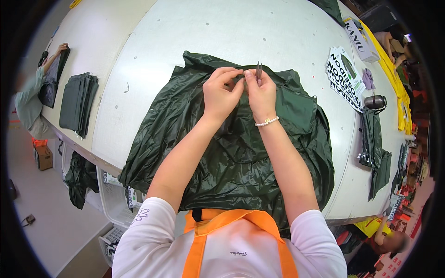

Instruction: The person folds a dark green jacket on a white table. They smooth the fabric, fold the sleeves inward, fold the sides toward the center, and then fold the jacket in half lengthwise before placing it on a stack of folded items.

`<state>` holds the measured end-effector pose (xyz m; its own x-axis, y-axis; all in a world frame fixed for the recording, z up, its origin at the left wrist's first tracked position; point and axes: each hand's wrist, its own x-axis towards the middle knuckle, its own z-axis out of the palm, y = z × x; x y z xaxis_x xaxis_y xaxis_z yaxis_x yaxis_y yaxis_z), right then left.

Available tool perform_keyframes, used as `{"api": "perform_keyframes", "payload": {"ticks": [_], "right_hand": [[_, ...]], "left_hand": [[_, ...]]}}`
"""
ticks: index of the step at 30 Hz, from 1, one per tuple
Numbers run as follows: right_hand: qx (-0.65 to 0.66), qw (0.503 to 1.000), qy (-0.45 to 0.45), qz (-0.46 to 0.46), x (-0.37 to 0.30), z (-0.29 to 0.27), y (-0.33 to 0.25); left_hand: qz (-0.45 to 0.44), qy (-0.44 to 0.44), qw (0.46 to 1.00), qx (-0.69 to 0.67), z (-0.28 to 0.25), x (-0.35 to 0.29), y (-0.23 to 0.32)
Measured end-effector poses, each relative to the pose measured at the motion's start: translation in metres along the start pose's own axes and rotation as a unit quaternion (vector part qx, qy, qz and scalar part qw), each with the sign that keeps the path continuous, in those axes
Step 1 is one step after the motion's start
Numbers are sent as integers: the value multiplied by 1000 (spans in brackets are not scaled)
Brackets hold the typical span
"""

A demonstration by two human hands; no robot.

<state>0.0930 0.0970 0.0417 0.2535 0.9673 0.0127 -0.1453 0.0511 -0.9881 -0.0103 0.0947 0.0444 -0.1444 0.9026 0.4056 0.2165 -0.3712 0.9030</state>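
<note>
A dark green, shiny garment (222, 157) lies crumpled across the table in front of me and hangs over the near edge. Above its far part, my left hand (221, 90) is closed in a pinch, its fingertips close to those of the right. What it pinches is too small to make out. My right hand (261, 95), with a beaded bracelet at the wrist, grips a pair of thread snips (259, 69). Their two narrow points stick up past the fingers, slightly apart. A smooth flat panel of the garment spreads to the right of this hand.
Folded green garments (79, 104) are stacked at the left; a person (34, 99) handles dark cloth beyond them. Printed sheets (345, 76), a white box (360, 39), a dark bottle (375, 102) and more green pieces (371, 139) occupy the right. White baskets (113, 199) stand below the left edge.
</note>
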Motion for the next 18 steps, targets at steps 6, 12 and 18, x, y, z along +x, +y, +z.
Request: {"api": "perform_keyframes", "payload": {"ticks": [6, 12, 18], "right_hand": [[-24, 1000, -4, 19, 1, 0, 2], [-49, 995, -31, 81, -9, -20, 8], [-172, 982, -79, -11, -18, -18, -3]], "left_hand": [[10, 47, 999, -4, -3, -2, -4], [-29, 75, 996, -36, -6, -4, -10], [9, 62, 998, -1, -9, -5, -10]]}}
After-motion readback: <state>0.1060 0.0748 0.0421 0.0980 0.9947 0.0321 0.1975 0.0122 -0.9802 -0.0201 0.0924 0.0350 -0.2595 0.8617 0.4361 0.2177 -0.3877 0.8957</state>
